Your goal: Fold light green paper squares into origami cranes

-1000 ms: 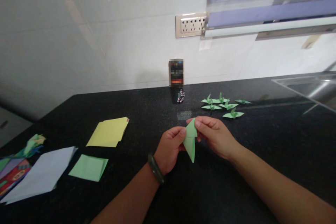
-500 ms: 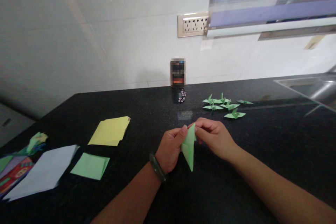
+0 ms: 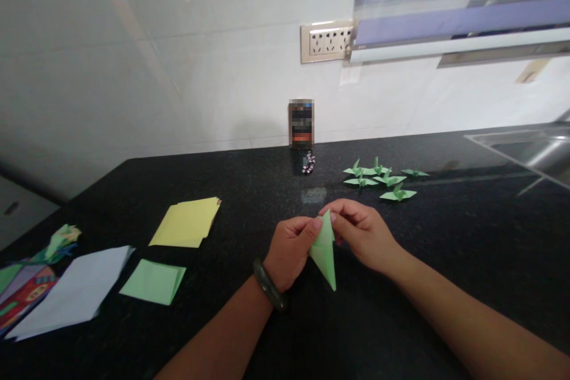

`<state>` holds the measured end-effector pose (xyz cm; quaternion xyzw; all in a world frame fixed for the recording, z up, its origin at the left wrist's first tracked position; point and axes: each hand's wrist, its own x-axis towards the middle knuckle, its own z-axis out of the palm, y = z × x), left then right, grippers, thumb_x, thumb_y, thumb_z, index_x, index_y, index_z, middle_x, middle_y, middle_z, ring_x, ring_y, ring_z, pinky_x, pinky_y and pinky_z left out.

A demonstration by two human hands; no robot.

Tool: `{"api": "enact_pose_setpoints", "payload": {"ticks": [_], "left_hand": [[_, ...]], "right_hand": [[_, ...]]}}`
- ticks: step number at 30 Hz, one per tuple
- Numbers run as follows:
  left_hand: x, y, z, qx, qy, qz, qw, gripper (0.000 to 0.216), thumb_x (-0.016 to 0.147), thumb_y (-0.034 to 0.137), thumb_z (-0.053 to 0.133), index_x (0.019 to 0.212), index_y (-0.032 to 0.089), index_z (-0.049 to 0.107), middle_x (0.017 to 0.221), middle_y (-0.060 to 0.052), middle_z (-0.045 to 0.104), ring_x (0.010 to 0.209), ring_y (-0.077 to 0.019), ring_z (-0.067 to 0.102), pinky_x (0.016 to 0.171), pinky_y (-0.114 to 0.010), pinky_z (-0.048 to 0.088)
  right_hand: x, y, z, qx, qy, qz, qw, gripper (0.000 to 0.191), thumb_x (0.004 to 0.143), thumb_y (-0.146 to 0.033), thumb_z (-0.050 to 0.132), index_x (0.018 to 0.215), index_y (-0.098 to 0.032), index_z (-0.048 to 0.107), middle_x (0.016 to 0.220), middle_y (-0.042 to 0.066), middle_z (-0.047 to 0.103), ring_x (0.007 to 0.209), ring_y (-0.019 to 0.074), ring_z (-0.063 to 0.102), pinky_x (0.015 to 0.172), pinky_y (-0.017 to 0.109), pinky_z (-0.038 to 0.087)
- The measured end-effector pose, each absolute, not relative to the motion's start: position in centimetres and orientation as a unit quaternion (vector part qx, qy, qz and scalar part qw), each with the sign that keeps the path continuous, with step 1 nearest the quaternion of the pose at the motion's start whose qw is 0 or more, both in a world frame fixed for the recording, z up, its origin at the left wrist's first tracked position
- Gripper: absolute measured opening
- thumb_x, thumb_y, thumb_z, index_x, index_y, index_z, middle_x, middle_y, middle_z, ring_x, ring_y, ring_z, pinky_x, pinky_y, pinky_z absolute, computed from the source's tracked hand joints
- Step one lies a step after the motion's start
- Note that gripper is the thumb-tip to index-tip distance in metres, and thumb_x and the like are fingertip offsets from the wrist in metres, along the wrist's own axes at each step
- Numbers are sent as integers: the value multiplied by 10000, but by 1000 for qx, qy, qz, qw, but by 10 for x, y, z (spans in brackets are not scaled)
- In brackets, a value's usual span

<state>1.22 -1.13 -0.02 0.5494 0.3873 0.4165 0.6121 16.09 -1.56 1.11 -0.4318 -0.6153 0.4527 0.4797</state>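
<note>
A folded piece of light green paper, narrow and pointed at its lower end, is held between both hands above the black counter. My left hand pinches its left side, with the thumb lying on the front face. At the upper right edge, my right hand grips the same paper between thumb and fingers. Some fingertips are hidden behind the paper. Beyond my right hand stand several folded green paper cranes in a loose group.
Left on the black counter lie yellow paper sheets, folded green paper, white sheets and a crumpled colourful bundle. A blurred-out upright device leans on the wall behind a beaded bracelet. A sink sits far right.
The lower tip of the green paper has swung slightly to the right, and more of its front face shows. Both hands keep their grip in nearly the same place.
</note>
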Motion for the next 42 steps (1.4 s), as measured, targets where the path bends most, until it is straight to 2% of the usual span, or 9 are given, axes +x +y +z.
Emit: {"api": "enact_pose_setpoints", "payload": {"ticks": [13, 28, 31, 36, 42], "left_hand": [[12, -11, 1, 600, 411, 422, 541, 323, 754, 402, 563, 637, 107, 628, 526, 7, 522, 478, -68, 402, 448, -193, 319], [13, -15, 5, 580, 376, 430, 580, 266, 741, 346, 590, 604, 119, 618, 520, -2, 576, 456, -70, 439, 437, -184, 337], [13, -15, 5, 596, 387, 432, 556, 284, 748, 360, 577, 599, 122, 617, 506, 10, 538, 464, -73, 423, 443, -190, 326], [13, -16, 4, 657, 409, 427, 468, 347, 769, 390, 535, 548, 129, 594, 481, 34, 397, 472, -72, 335, 435, -199, 256], [14, -17, 3, 687, 421, 423, 415, 341, 789, 369, 502, 562, 137, 605, 501, 27, 409, 492, -85, 360, 458, -209, 276]], "right_hand": [[161, -16, 10, -429, -589, 488, 480, 218, 794, -357, 524, 796, -153, 602, 561, -21, 519, 464, 83, 462, 441, 206, 388], [159, -16, 11, -425, -528, 549, 488, 295, 750, -439, 568, 730, -145, 591, 514, -26, 513, 432, 81, 448, 434, 214, 364], [157, -18, 12, -437, -541, 530, 486, 309, 763, -447, 545, 697, -147, 578, 510, -27, 494, 443, 81, 440, 440, 215, 362], [153, -20, 12, -457, -569, 480, 486, 210, 691, -353, 634, 693, -153, 570, 545, -33, 483, 485, 79, 406, 447, 208, 332], [152, -22, 14, -465, -575, 467, 485, 165, 701, -310, 607, 670, -153, 566, 545, -34, 468, 493, 80, 390, 457, 213, 326]]}}
